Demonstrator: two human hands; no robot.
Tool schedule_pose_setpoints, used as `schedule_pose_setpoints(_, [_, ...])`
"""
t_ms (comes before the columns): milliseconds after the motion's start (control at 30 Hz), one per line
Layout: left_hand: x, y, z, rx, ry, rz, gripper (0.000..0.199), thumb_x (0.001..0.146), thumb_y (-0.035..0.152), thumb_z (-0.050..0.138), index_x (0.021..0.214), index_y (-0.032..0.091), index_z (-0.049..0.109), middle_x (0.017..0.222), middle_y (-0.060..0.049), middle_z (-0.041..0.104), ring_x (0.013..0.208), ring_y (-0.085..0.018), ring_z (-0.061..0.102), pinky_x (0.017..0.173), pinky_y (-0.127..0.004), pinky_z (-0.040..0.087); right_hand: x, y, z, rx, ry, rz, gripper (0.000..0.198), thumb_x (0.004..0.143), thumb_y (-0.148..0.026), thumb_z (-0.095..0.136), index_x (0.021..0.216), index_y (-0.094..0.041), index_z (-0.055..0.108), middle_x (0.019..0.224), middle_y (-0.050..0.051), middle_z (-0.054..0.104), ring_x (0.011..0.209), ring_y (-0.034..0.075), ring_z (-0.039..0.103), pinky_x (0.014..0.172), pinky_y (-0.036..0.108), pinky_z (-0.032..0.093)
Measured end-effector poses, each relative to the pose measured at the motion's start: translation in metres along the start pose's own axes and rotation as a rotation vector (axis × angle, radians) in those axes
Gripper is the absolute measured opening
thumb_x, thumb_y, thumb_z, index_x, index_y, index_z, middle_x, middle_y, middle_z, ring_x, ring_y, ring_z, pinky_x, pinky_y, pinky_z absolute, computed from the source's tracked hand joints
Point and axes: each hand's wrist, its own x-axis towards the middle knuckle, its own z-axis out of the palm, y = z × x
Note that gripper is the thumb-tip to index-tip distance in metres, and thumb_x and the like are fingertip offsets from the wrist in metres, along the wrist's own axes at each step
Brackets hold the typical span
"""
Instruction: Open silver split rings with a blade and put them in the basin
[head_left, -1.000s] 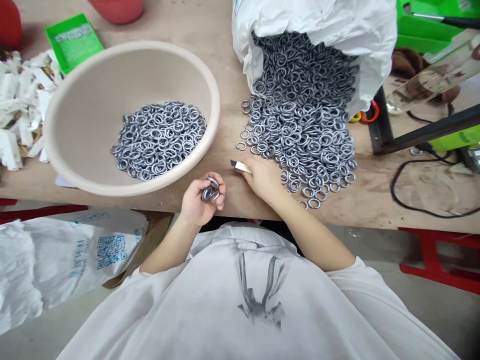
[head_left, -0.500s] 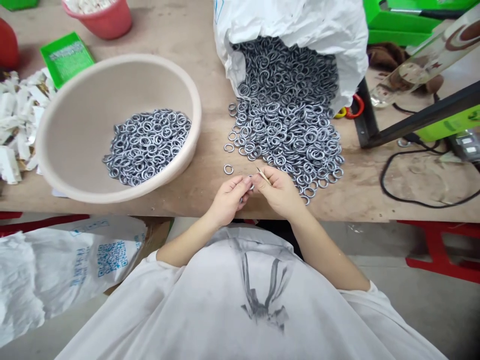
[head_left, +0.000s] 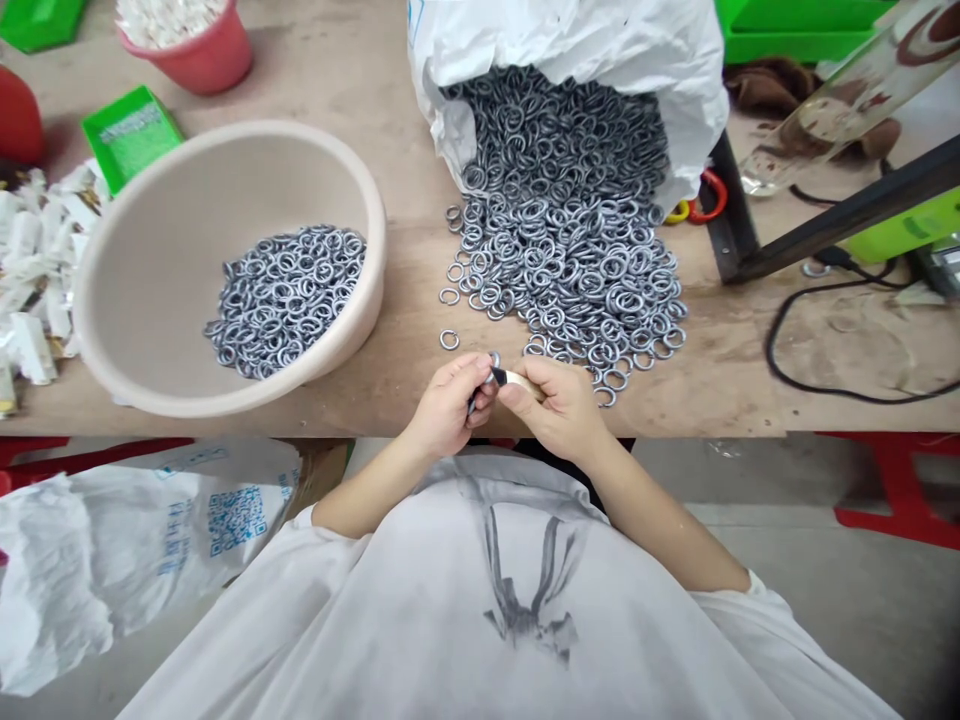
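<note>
Between the thumb and fingers of my left hand (head_left: 451, 402) is a metal ring (head_left: 495, 359); a dark bit of what may be another ring shows among the curled fingers. My right hand (head_left: 561, 405) is closed around a small pale-handled tool (head_left: 527, 385), its black tip touching or very near the ring. Whether that tip is bristle or solid I cannot tell. Just beyond my hands spreads a heap of grey metal rings (head_left: 570, 260), spilling from a white sack (head_left: 570, 40). One loose split ring (head_left: 449, 339) lies beyond my left hand.
A wide beige basin (head_left: 142, 270) on the left holds many rings. Behind it are a green tray (head_left: 161, 125) and a pink tub (head_left: 214, 55); white pieces (head_left: 34, 345) are piled at far left. A black metal frame (head_left: 739, 215) and a cable (head_left: 776, 370) occupy the right.
The tool in my right hand has turned: a thin point faced away before, and now a broader black tip faces my left hand. The ring shows more clearly. The view has shifted slightly.
</note>
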Motion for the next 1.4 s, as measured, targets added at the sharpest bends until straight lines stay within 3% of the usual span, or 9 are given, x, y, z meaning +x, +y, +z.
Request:
schedule_pose_setpoints(200, [-0.003, -0.002, -0.006, 0.011, -0.037, -0.004, 0.040, 0.070, 0.041, 0.078, 0.069, 0.018, 0.045, 0.052, 0.009, 0.039, 0.039, -0.002, 0.026, 0.037, -0.014, 0.018, 0.004, 0.002, 0.004, -0.058, -0.020, -0.002, 0.054, 0.093, -0.064, 0.050, 0.062, -0.021, 0.048, 0.058, -0.003, 0.043, 0.056, 0.012, 0.040, 0.056, 0.029, 0.026])
schedule_pose_setpoints(400, [-0.014, 0.000, -0.013, 0.083, -0.258, 0.017, 0.047, 0.079, 0.049, 0.073, 0.057, 0.016, 0.047, 0.048, 0.005, 0.038, 0.040, -0.003, 0.031, 0.038, -0.016, 0.022, 0.019, 0.024, 0.001, 0.056, 0.027, 0.192, 0.062, 0.091, -0.075, 0.040, 0.063, -0.021, 0.050, 0.055, -0.003, 0.042, 0.055, 0.012, 0.039, 0.055, 0.028, 0.028])
schedule_pose_setpoints(600, [-0.013, 0.017, -0.045, 0.011, 0.041, 0.123, 0.028, 0.073, 0.039, 0.076, 0.077, 0.013, 0.065, 0.051, 0.004, 0.049, 0.036, -0.003, 0.033, 0.035, -0.015, 0.022, 0.050, 0.008, 0.026, -0.302, -0.069, 0.081, 0.032, 0.091, -0.050, 0.064, 0.099, -0.020, 0.070, 0.093, 0.006, 0.071, 0.084, 0.022, 0.062, 0.073, 0.031, 0.039])
schedule_pose_setpoints(733, [-0.014, 0.024, -0.064, -0.016, 0.206, 0.230, 0.028, 0.071, 0.031, 0.073, 0.094, 0.014, 0.070, 0.055, 0.004, 0.057, 0.036, -0.003, 0.034, 0.035, -0.014, 0.021, 0.072, 0.002, 0.053, -0.695, -0.190, 0.094, 0.029, 0.092, -0.042, 0.063, 0.105, -0.017, 0.071, 0.108, 0.016, 0.071, 0.097, 0.031, 0.065, 0.078, 0.037, 0.041])
schedule_pose_setpoints(867, [-0.015, 0.024, -0.073, -0.020, 0.282, 0.250, 0.027, 0.066, 0.027, 0.071, 0.091, 0.015, 0.067, 0.063, 0.002, 0.063, 0.038, -0.003, 0.038, 0.035, -0.015, 0.023, 0.080, 0.006, 0.059, -0.821, -0.227, 0.185, 0.033, 0.099, -0.037, 0.049, 0.105, -0.013, 0.071, 0.108, 0.020, 0.071, 0.099, 0.033, 0.065, 0.079, 0.039, 0.041])
schedule_pose_setpoints(967, [-0.011, 0.019, -0.072, -0.028, 0.259, 0.199, 0.025, 0.067, 0.034, 0.073, 0.080, 0.016, 0.060, 0.069, 0.001, 0.065, 0.038, -0.003, 0.038, 0.033, -0.016, 0.020, 0.073, 0.009, 0.048, -0.611, -0.187, 0.224, 0.028, 0.098, -0.035, 0.051, 0.100, -0.014, 0.068, 0.100, 0.015, 0.070, 0.091, 0.028, 0.063, 0.079, 0.036, 0.042])
schedule_pose_setpoints(1133, [0.000, 0.001, -0.047, 0.051, 0.174, 0.161, 0.044, 0.068, 0.049, 0.081, 0.076, 0.016, 0.053, 0.073, 0.004, 0.059, 0.040, -0.001, 0.036, 0.035, -0.016, 0.016, 0.042, 0.001, 0.037, 0.314, -0.039, 0.203, 0.036, 0.095, -0.053, 0.054, 0.083, -0.020, 0.056, 0.072, -0.001, 0.054, 0.069, 0.015, 0.051, 0.067, 0.028, 0.041])
schedule_pose_setpoints(1200, [0.004, -0.007, -0.035, 0.065, 0.116, 0.189, 0.048, 0.070, 0.056, 0.080, 0.080, 0.018, 0.053, 0.070, 0.006, 0.054, 0.040, -0.001, 0.035, 0.035, -0.016, 0.017, 0.028, -0.005, 0.039, 0.532, 0.028, 0.230, 0.039, 0.091, -0.058, 0.060, 0.080, -0.021, 0.054, 0.071, -0.003, 0.051, 0.066, 0.013, 0.050, 0.064, 0.026, 0.042])
schedule_pose_setpoints(1400, [0.008, -0.013, -0.015, 0.109, 0.011, 0.267, 0.046, 0.078, 0.057, 0.074, 0.076, 0.017, 0.052, 0.065, 0.006, 0.045, 0.045, -0.002, 0.035, 0.038, -0.016, 0.025, 0.012, -0.006, 0.038, 0.583, 0.178, 0.251, 0.038, 0.081, -0.057, 0.073, 0.087, -0.022, 0.059, 0.079, -0.002, 0.061, 0.072, 0.013, 0.057, 0.068, 0.027, 0.050])
